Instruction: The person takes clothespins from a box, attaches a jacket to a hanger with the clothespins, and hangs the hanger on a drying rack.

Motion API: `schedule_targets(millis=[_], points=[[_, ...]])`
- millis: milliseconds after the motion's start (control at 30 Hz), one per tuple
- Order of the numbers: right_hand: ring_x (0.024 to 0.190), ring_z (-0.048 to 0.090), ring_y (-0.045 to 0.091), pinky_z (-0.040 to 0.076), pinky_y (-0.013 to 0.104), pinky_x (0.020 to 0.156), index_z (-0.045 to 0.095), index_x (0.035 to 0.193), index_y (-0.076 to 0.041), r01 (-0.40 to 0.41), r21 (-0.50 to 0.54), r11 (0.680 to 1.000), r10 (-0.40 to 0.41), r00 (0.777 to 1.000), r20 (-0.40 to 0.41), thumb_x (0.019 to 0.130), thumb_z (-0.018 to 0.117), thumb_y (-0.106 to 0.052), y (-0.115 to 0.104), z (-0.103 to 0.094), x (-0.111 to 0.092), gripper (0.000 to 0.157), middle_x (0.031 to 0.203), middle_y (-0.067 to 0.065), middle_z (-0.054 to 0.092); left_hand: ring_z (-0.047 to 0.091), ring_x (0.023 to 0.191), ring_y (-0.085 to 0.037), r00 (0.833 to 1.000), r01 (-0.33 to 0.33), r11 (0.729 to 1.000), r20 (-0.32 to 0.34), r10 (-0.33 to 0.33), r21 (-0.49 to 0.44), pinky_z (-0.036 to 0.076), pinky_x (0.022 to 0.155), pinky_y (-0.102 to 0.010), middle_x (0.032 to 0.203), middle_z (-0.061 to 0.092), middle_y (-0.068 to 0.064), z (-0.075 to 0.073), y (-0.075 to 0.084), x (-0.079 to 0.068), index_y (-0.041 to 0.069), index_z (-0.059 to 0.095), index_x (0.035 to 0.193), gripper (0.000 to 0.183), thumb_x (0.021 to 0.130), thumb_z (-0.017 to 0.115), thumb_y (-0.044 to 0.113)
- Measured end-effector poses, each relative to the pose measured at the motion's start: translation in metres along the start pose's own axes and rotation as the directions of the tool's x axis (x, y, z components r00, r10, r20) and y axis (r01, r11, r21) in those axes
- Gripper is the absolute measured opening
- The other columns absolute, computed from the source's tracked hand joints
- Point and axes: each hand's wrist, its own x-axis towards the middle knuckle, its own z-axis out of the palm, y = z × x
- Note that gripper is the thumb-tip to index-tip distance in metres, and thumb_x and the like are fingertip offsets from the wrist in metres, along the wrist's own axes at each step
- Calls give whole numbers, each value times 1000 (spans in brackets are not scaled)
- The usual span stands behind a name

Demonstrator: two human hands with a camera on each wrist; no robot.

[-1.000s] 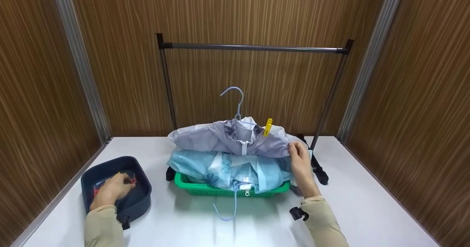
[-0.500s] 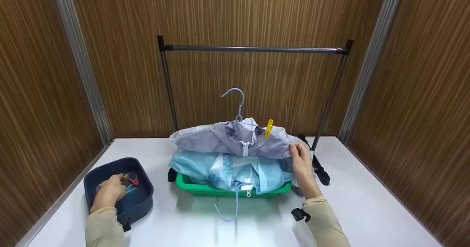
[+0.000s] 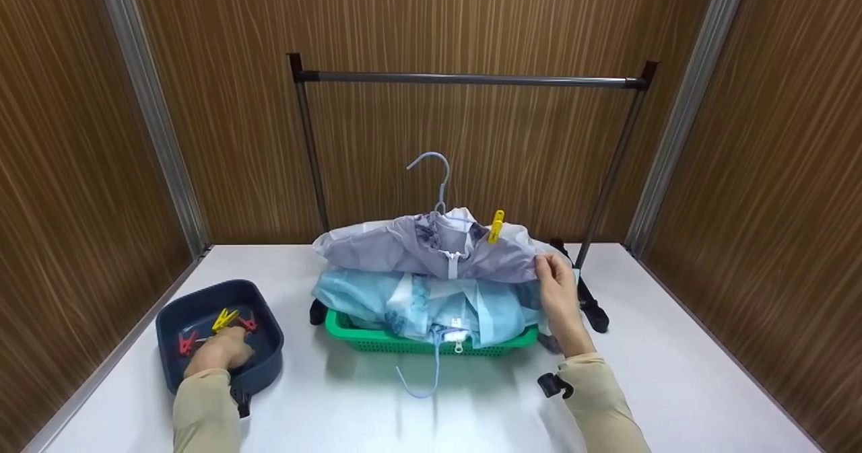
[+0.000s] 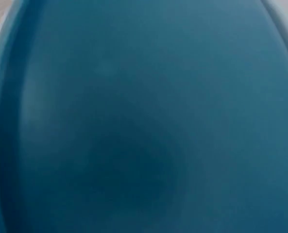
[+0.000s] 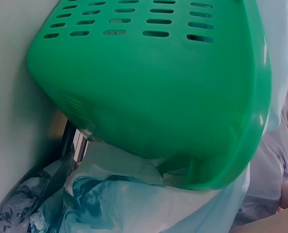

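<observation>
Lilac jacket [image 3: 377,248] at twelve o'clock of the green basket [image 3: 397,345], its four-o'clock edge pinched between my right hand's [image 3: 560,298] thumb and fingers.
A yellow peg [image 3: 496,227] stands at the jacket's two o'clock, and a hanger hook [image 3: 447,170] rises at twelve; at six, its lower edge borders the blue garment [image 3: 363,298], which spills over the basket's rim and has a second hook [image 3: 419,395] reaching over white table [image 3: 337,412]. More tabletop gives room between basket and navy bin [image 3: 266,365], at nine o'clock. My left hand [image 3: 219,351] is inside that bin, by red pegs [image 3: 186,343] and another yellow one [image 3: 224,319]; its fingertips are hidden, so I cannot tell their state. The rack bar [image 3: 471,79] spans twelve o'clock, well apart from the hanger hook.
</observation>
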Motion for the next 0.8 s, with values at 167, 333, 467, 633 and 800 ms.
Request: schedule_targets(millis=[167, 333, 467, 633, 800], points=[[95, 44, 15, 39, 25, 83, 53, 107, -1, -12, 13, 1000, 12, 1000, 21, 106, 42, -20, -5, -2, -3, 23, 99, 2, 45, 31, 133, -56, 1000, -11, 1000, 8, 11, -10, 23, 112, -66, 145, 29, -41, 1, 1, 1, -16, 31, 141, 61, 95, 58, 15], [90, 44, 13, 38, 24, 79, 53, 103, 1, 20, 32, 999, -20, 1000, 12, 106, 42, -18, -8, -1, -5, 22, 93, 1, 45, 29, 130, -61, 999, -38, 999, -31, 38, 2, 26, 109, -69, 139, 30, -45, 2, 0, 3, -20, 35, 134, 60, 93, 61, 16], [90, 43, 14, 37, 24, 78, 53, 103, -1, 17, 23, 1000, -17, 1000, 6, 105, 43, -20, -2, -1, -1, 21, 93, 0, 44, 19, 130, -66, 999, -4, 999, -39, 2, -46, 24, 106, -74, 141, 20, -47, 2, -2, 1, -14, 31, 140, 65, 92, 63, 16], [92, 43, 14, 38, 24, 80, 53, 104, -2, 3, 17, 1000, -3, 1000, 9, 105, 43, -20, -3, -1, 0, 21, 95, -1, 44, 14, 129, -71, 999, 28, 996, -39, -31, -81, 24, 104, -76, 139, 13, -51, 2, -2, -1, -12, 26, 143, 68, 92, 62, 13], [94, 44, 15, 38, 24, 81, 53, 105, 0, 5, 19, 1000, -5, 1000, 7, 106, 43, -20, -3, -2, -1, 22, 97, 1, 45, 19, 129, -68, 999, 39, 998, -31, -41, -51, 24, 106, -73, 138, 18, -51, 2, -1, 0, -15, 31, 139, 63, 92, 61, 15]])
